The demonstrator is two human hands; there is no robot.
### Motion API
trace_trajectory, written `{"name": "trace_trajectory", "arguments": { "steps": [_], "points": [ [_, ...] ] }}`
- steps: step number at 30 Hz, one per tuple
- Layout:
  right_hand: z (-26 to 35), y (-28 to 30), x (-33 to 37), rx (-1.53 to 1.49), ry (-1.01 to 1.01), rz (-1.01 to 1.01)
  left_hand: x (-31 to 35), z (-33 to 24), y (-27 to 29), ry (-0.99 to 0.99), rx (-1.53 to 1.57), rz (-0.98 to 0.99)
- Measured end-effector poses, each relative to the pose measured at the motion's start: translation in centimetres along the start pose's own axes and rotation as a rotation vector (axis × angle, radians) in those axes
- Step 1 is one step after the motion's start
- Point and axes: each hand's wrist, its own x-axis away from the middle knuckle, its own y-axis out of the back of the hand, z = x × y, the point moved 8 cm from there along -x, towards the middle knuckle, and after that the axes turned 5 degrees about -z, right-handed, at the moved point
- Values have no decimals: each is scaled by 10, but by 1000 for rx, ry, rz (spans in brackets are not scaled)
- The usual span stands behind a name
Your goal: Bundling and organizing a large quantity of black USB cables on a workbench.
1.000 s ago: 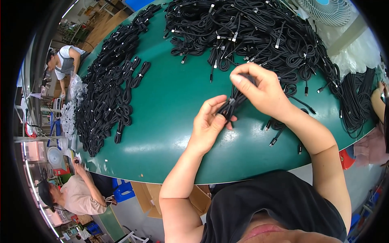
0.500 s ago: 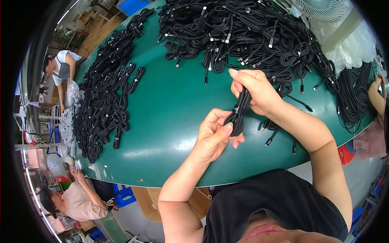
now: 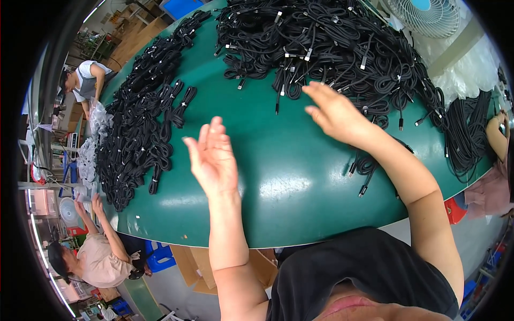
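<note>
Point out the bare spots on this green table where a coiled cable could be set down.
The widest bare patch of the green table lies between the left hand and right hand, running to the near edge. A narrower strip separates the row of bundled cables from the tangled cable heap. The far side and right edge are crowded.

The cable heap [image 3: 332, 48] at twelve o'clock runs off the top edge. The fan [image 3: 428, 16] at one o'clock is cropped; single plugs are too small to tell.

Bright, even light; fisheye-bent edges
</note>
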Motion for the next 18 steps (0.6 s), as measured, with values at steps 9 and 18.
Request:
{"name": "trace_trajectory", "arguments": {
  "steps": [9,18],
  "points": [
    [-3,-42,14,265,-217,437,23,77,14,374,-429,94],
    [-7,-29,0,242,-141,193,26,85,10,319,-594,117]
  ]
}}
